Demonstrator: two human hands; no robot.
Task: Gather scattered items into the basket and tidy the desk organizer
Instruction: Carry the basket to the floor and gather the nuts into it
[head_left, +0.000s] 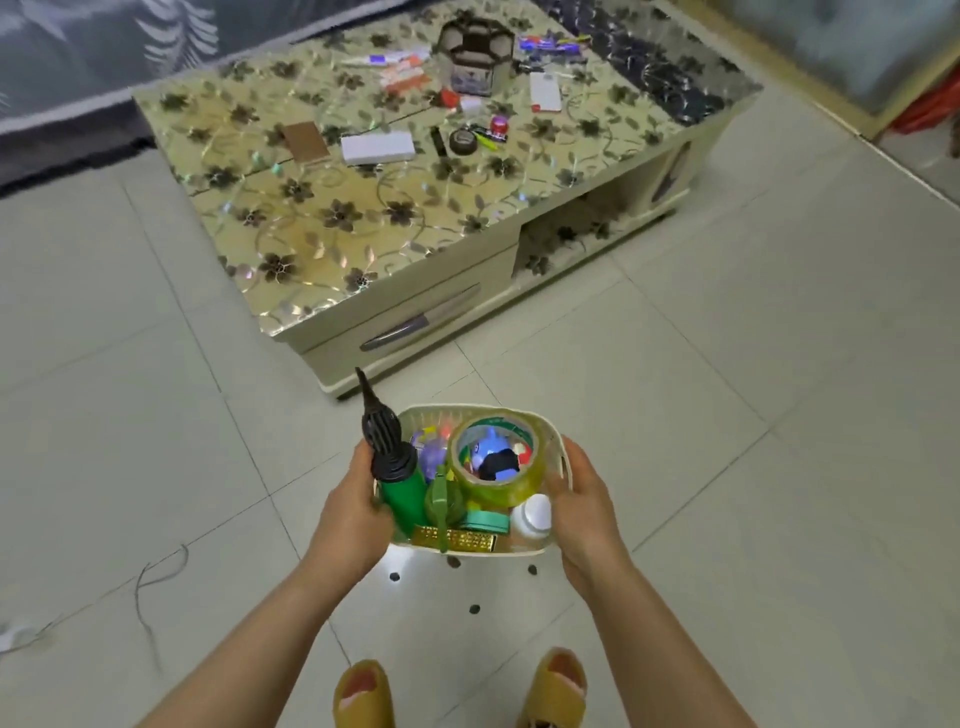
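I stand on the tiled floor holding a cream plastic basket (560, 470) in front of me. My left hand (349, 512) grips its left side and my right hand (584, 512) grips its right side. Inside lie a wide roll of clear tape (493, 491), a green hand pump with a black nozzle (387, 457), a white bottle (532, 514), a gold bar-shaped thing (457, 538) and small toys. Farther off, on the low table (322, 218), stands a desk organizer (472, 57) with scattered items around it.
On the table lie a white box (376, 147), a brown card (305, 141), a white phone (545, 92), a black tape roll (462, 141), tubes (387, 60), pens and small bits. A dark sofa (78, 62) is behind. Thin wire (156, 571) lies on the floor at left. My sandalled feet are below.
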